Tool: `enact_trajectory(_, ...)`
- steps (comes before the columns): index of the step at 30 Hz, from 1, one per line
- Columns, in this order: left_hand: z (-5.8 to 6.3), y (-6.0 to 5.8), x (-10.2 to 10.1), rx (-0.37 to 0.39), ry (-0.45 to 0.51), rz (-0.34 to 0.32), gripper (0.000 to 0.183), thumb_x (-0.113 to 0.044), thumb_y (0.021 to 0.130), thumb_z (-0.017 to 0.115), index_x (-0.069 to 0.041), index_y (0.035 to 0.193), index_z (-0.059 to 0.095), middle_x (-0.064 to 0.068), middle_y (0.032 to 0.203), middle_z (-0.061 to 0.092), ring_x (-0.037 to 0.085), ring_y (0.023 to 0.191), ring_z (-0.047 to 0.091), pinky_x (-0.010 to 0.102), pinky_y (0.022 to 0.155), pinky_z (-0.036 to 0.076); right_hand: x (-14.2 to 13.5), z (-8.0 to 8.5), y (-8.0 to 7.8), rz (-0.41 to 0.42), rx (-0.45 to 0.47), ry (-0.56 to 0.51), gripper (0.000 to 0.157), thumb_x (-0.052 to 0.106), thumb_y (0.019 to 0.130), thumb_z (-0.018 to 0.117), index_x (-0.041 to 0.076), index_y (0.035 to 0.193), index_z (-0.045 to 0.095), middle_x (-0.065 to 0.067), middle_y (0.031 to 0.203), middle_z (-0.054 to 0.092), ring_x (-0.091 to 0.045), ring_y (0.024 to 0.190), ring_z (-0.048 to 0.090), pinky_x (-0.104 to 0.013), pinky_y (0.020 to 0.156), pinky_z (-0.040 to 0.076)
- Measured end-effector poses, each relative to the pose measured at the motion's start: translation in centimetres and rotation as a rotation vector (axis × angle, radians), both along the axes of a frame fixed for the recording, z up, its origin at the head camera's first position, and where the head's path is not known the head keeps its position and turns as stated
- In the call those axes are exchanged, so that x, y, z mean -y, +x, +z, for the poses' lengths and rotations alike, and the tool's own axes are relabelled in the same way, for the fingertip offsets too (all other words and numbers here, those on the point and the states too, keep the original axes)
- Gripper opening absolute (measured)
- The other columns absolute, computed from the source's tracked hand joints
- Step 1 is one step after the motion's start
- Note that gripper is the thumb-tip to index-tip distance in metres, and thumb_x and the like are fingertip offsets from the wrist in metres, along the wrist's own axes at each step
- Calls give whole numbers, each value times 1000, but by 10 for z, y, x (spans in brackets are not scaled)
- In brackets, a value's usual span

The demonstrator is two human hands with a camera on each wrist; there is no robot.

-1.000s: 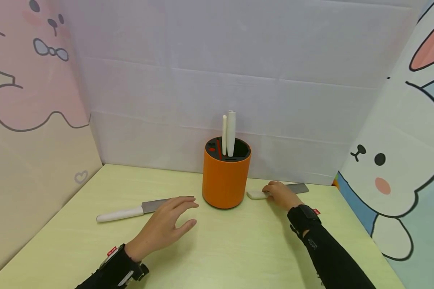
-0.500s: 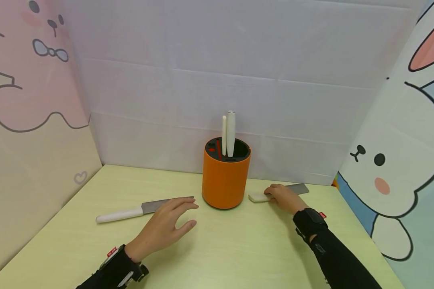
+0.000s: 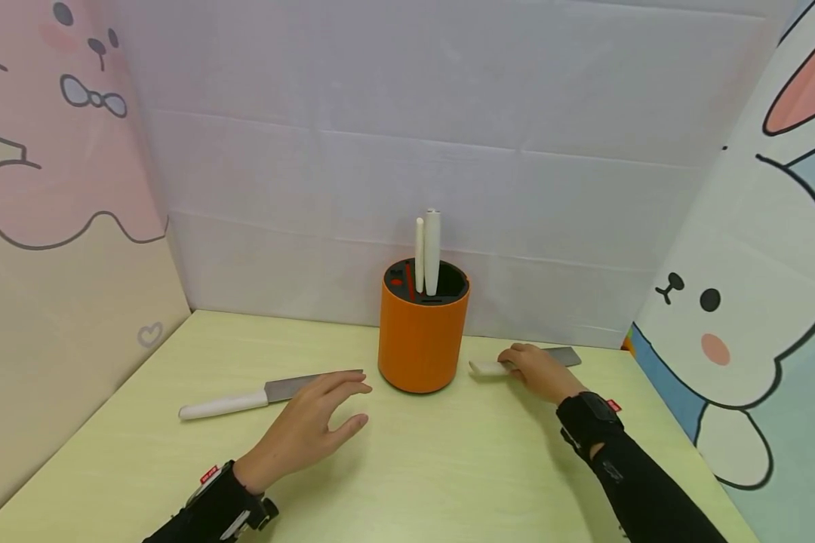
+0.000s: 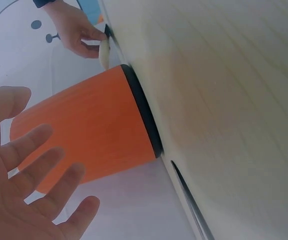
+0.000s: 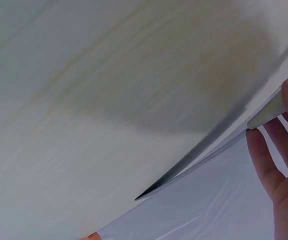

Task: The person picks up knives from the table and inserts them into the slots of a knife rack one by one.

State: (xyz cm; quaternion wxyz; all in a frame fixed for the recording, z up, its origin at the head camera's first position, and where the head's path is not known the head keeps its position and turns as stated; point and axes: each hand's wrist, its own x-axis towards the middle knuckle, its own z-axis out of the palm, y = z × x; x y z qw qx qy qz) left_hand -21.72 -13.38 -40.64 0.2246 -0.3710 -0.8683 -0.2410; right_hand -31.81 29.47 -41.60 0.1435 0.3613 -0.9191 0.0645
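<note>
My right hand [image 3: 536, 372] grips a white-handled knife [image 3: 489, 368] at the right of the knife block. In the right wrist view, thumb and fingers hold the handle [image 5: 269, 111]; its grey blade [image 5: 209, 155] stretches away low over the table, the tip meeting its shadow. My left hand [image 3: 306, 426] hovers with fingers spread, holding nothing, its fingertips overlapping the blade of a second white-handled knife [image 3: 224, 405] lying at the left. Between the hands stands an orange round knife block [image 3: 422, 347] with a black top. Two white handles [image 3: 432, 253] rise from it, one thicker than the other.
The pale yellow table [image 3: 407, 483] ends at a white cloth wall [image 3: 278, 181] close behind the block. Printed side panels with cartoon animals [image 3: 754, 302] close in the left and right.
My right hand has shifted slightly right with the knife, and the handle has turned to look narrower. The left hand, the other knife and the block have stayed in place.
</note>
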Motion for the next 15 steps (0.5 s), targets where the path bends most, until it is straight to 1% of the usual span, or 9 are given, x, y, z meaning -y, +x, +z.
enact_trajectory(12, 0, 1, 0, 10, -2, -1, 35, -36, 92, 65, -20, 122, 60, 1, 134, 51, 22, 123, 46, 47, 98, 43, 4, 9, 8, 37, -27, -6, 32, -4, 78, 74, 5, 107, 64, -8, 96, 61, -23, 87, 60, -38, 77, 54)
enact_trajectory(15, 1, 1, 1, 14, -4, 5, 34, -36, 92, 64, -21, 122, 59, 1, 134, 51, 22, 123, 46, 47, 98, 43, 6, 12, 10, 40, -22, -13, 32, -4, 78, 74, 5, 108, 64, -7, 96, 61, -22, 88, 60, -38, 77, 54)
